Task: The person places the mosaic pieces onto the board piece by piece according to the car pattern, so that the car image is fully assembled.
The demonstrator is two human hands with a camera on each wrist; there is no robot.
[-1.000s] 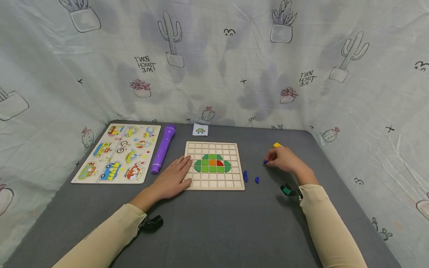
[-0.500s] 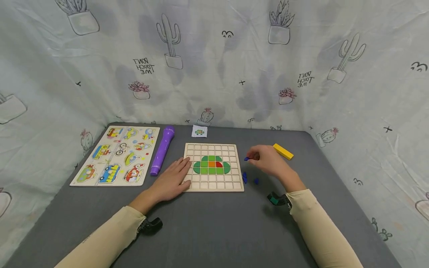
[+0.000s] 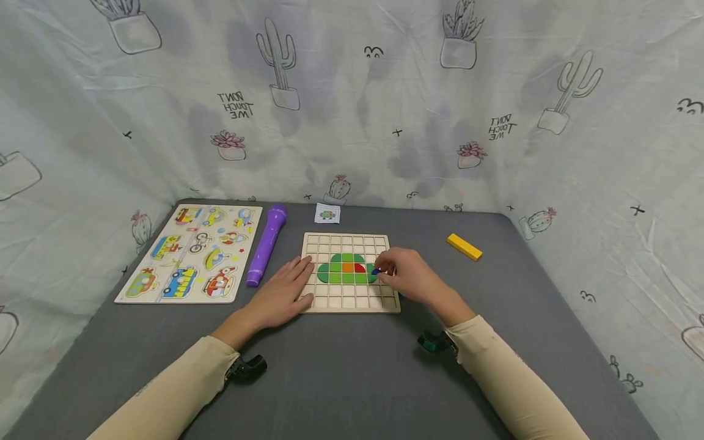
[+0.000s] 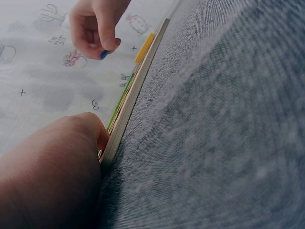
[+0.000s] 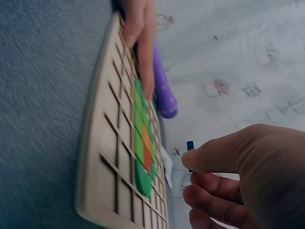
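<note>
A wooden grid board [image 3: 352, 304] lies on the grey table, with green, orange and red tiles [image 3: 349, 278] forming a rounded shape in its middle cells. My left hand [image 3: 279, 294] rests on the board's left edge, its fingers extended. Above the right side of the board, my right hand [image 3: 414, 280] pinches a small blue tile [image 3: 376, 271] between thumb and fingertips. In the right wrist view the blue tile [image 5: 190, 144] shows as a thin sliver apart from the board. Loose blue tiles seen earlier right of the board are hidden by my right hand.
A purple microphone-shaped toy [image 3: 267, 244] and a vehicle picture board [image 3: 192, 253] lie to the left. Behind the grid board is a small pattern card [image 3: 327, 214]. A yellow bar [image 3: 464, 247] lies at the right. A printed cloth [image 3: 341, 91] hangs behind the table.
My right hand has picked up the blue tile near the yellow bar and moved left with it, over the grid board. My left hand has stayed on the board's edge.
</note>
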